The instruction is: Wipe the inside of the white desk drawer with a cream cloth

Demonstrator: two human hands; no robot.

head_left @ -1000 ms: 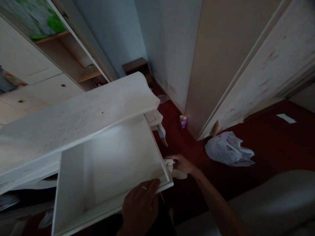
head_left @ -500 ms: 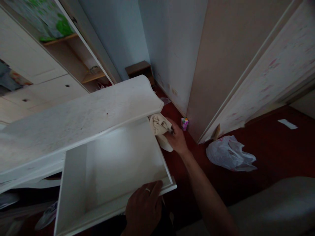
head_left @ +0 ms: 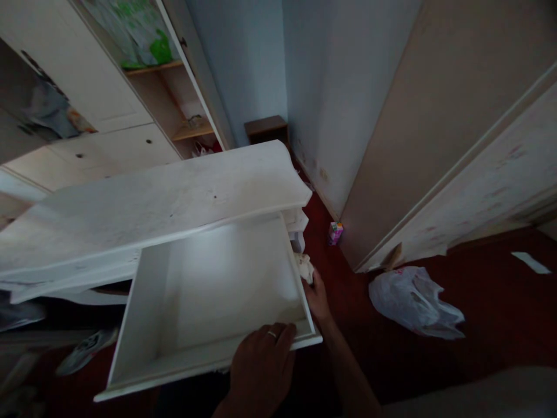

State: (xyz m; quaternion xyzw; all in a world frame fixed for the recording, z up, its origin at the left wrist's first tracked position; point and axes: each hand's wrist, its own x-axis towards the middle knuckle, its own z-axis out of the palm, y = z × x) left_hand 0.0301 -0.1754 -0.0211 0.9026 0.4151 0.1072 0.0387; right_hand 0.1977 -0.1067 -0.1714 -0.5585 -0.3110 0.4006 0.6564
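A white drawer (head_left: 156,302) is pulled out from under a white tabletop (head_left: 174,197) and its inside is bare. My left hand (head_left: 261,368), with a ring on one finger, grips the drawer's front edge near its right corner. My right hand (head_left: 317,296) presses a crumpled pale cloth (head_left: 305,267) against the outside of the drawer's right wall, low beside it. Its fingers are closed round the cloth.
A white plastic bag (head_left: 413,302) lies on the dark red floor to the right. A small colourful carton (head_left: 335,233) stands by the wall corner. A leaning door panel (head_left: 456,191) fills the right. A cupboard with shelves (head_left: 187,110) stands behind the table.
My right hand with the cloth has slid from the drawer's back corner under the tabletop down along its right outer wall toward me. The view has shifted slightly left.
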